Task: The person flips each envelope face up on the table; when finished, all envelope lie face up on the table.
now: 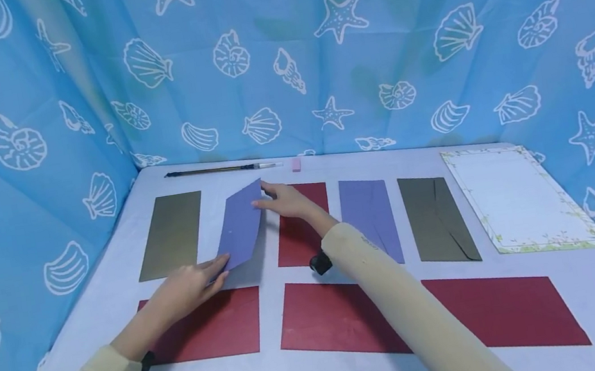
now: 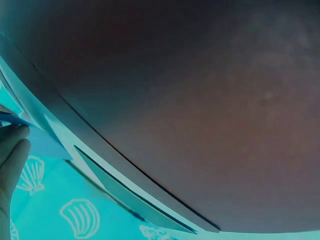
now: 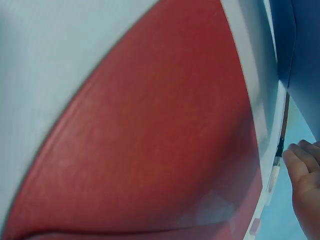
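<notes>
A purple envelope (image 1: pixel 240 228) is raised and tilted above the table, between both hands. My left hand (image 1: pixel 183 292) pinches its near left corner between thumb and fingers. At the far right edge, my right hand (image 1: pixel 288 201) grips it with the thumb on the face that shows. Beneath the left forearm lies a red envelope (image 1: pixel 215 328). An upright red envelope (image 1: pixel 303 243) lies under the right wrist. In the left wrist view the left hand (image 2: pixel 12 160) shows only at the edge; the right hand (image 3: pixel 305 185) is likewise at the edge in the right wrist view.
A gold-olive envelope (image 1: pixel 171 234) lies left; another purple envelope (image 1: pixel 367 220) and a dark olive envelope (image 1: pixel 436 219) lie right. Two more red envelopes (image 1: pixel 327 317) (image 1: pixel 504 311) line the front. Behind are a capped brush (image 1: pixel 213 171) and pink eraser (image 1: pixel 296 165); floral-bordered paper (image 1: pixel 527 194) sits far right.
</notes>
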Available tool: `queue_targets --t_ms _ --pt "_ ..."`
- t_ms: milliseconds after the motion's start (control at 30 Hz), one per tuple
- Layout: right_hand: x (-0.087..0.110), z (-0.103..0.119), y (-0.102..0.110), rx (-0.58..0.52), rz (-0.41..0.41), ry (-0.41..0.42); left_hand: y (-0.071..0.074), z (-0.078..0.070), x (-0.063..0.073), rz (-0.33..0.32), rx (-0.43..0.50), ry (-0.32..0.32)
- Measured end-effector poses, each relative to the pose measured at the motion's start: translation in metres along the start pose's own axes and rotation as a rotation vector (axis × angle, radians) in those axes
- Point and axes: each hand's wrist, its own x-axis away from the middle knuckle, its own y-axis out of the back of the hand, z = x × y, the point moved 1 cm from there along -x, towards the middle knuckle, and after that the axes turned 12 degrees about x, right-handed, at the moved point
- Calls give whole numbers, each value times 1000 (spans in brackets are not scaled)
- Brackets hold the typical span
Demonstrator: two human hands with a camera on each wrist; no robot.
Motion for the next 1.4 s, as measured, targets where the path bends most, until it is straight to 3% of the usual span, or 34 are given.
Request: queue_targets --t_ms 133,333,467,600,900,1133,1267,1400 --pt "-1 5 3 -58 -73 20 -1 1 -1 -35 -13 -19" --pt "-2 22 11 -87 -216 -19 1 1 -7 -94 7 -27" --pt "-1 34 14 -80 -271 -63 3 2 -9 -91 69 39" --pt "0 42 14 -57 -315 -82 3 4 -10 -64 150 150" --pt "4 47 10 -47 -334 -98 -1 7 -7 -72 285 220" --pt "4 40 6 -9 -319 -116 -3 8 -6 -76 288 232" --pt "6 38 4 5 -334 -74 -4 8 -6 -71 296 251" --pt "13 39 2 82 -359 40 -4 9 -5 -76 332 269"
